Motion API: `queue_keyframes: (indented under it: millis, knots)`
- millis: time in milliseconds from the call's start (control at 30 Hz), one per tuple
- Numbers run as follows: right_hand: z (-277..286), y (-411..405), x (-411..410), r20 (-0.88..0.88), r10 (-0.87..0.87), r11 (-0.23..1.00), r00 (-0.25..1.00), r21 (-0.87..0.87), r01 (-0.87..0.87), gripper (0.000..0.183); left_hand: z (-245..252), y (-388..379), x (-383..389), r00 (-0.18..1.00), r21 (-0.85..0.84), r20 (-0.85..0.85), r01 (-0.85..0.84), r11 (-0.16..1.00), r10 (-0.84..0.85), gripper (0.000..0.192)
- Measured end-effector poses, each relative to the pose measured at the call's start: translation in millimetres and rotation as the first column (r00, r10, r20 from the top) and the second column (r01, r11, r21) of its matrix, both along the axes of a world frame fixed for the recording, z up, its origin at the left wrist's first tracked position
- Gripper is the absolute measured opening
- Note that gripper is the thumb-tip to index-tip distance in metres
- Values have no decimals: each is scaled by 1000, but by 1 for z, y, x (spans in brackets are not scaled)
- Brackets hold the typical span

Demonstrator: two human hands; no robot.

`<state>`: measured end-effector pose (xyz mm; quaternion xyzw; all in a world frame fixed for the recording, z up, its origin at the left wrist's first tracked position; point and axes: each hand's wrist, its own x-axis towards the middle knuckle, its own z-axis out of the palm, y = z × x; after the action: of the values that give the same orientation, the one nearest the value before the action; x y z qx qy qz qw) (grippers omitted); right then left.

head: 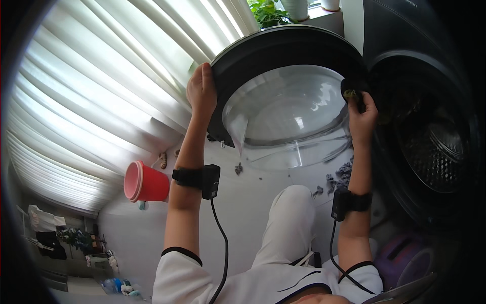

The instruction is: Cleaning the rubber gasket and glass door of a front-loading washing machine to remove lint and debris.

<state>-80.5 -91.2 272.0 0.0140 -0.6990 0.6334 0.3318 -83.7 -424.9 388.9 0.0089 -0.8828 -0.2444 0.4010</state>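
The round door (284, 49) of a front-loading washing machine stands wide open before me, with a black frame and a bulging clear glass bowl (283, 102). My left hand (202, 89) grips the outer rim of the frame at its left side. At the hinge side, my right hand (362, 114) pinches a small yellow-green piece (350, 93), perhaps a cloth or pad, against the dark frame. Shadow there hides its shape and the hinge. To the right, the drum opening (429, 129) shows a perforated metal drum (436, 152).
Grey lint-like clumps (341, 176) lie on the pale floor below the door. A red bucket (148, 182) is at the left near white curtains (114, 95). Potted plants (267, 13) are at the window; a purple rounded object (402, 258) sits at lower right.
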Motion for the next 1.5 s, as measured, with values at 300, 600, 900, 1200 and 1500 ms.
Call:
queue_keyframes:
  millis: [300,600,900,1200,1500]
  knots:
    - [74,-99,59,-296,-15,826,955,535,179,33,11,28,43,993,-108,50,-102,989,108,54]
    - [-2,-212,139,-379,328,580,865,804,132,19,8,28,54,997,-115,-57,-64,991,58,49]
    - [-68,-188,209,42,597,73,801,992,-107,15,3,27,59,992,-198,-78,-112,974,99,52]
    - [-97,0,195,-77,707,581,703,-504,-639,29,1,-2,59,993,-215,-96,-89,973,70,56]
    - [-103,64,-4,-620,580,138,528,-564,-814,25,-1,-3,55,993,-260,-67,-107,960,92,55]
